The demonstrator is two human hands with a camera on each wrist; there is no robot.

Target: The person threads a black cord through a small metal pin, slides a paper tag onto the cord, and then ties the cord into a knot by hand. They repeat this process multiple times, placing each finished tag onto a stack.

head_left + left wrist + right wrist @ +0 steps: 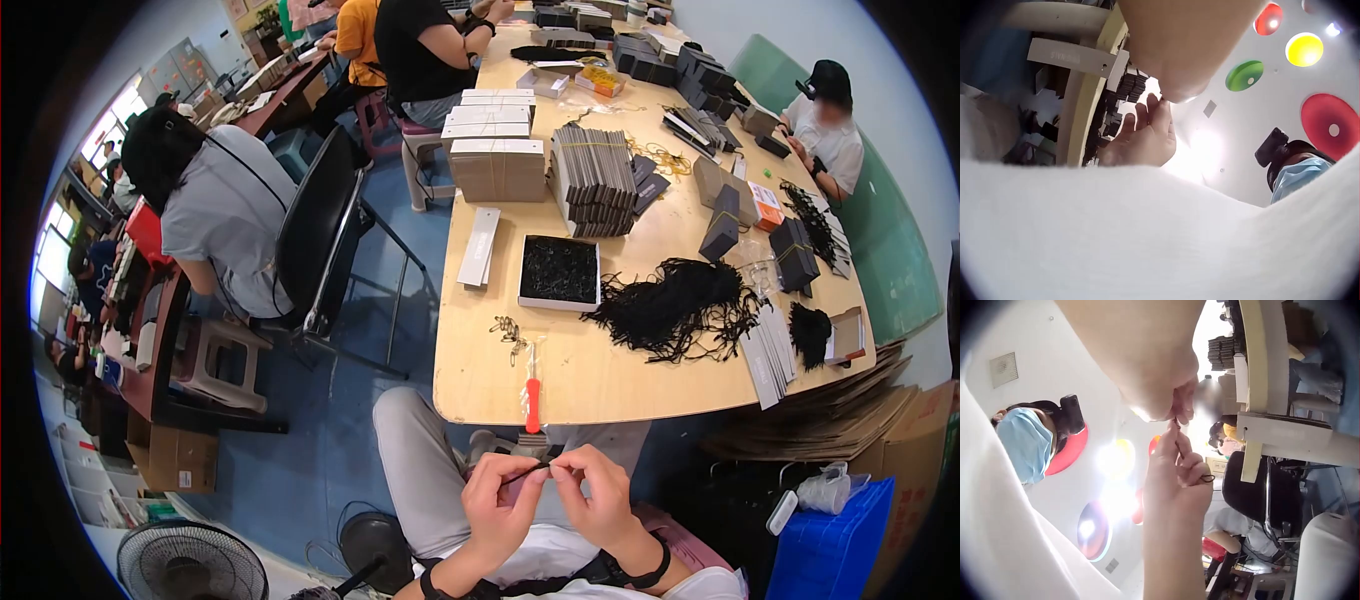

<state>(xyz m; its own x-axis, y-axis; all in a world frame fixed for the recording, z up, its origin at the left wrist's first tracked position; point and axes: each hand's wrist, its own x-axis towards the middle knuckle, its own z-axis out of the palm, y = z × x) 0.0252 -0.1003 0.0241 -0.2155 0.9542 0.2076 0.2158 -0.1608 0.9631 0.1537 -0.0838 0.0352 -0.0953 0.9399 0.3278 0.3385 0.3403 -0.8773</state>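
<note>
Above the lap, my left hand (497, 505) and right hand (600, 500) meet at their fingertips. Between them, thumbs and forefingers pinch a thin black cord (541, 466), mostly covered by the fingers. The right wrist view shows the left hand (1179, 487) from the side, with a small dark loop (1208, 479) sticking out by its curled fingers. The right hand (1144, 137) appears beyond the left one in the left wrist view. On the table just ahead lies a red-handled tool (532, 405) with a thin shaft, near some small metal pieces (510, 335).
The wooden table (480, 400) bears a white box (558, 303) of small black pieces, a heap of black cords (670, 310), loose white tags (480, 247) and banded card stacks (497, 172). A fan (190, 565) stands at left. Other people sit around the room.
</note>
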